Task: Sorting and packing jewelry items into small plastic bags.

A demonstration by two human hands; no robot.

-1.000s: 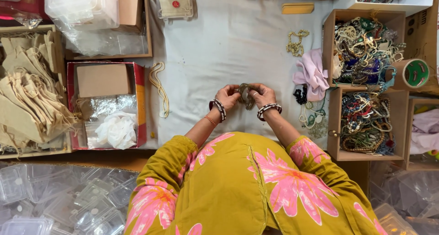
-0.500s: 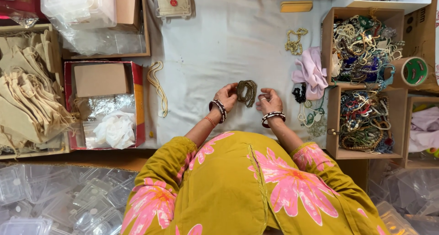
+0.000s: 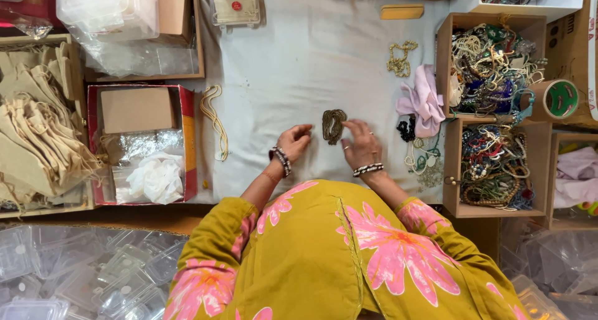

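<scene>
Lowered onto cloth [image 3: 299, 64] — beaded chain [image 3: 333, 124], between both hands' fingers [image 3: 355, 125]

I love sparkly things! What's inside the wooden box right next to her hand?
The wooden box beside the right hand holds a tangled heap of bead necklaces in many colours. They pile so thickly that the bottom and anything beneath them cannot be seen.

A pale grey cloth [image 3: 311, 64] covers the counter under even, soft light. Open wooden boxes [image 3: 492, 77] line its right side, and clear plastic cases [image 3: 81, 276] pile below left.
</scene>
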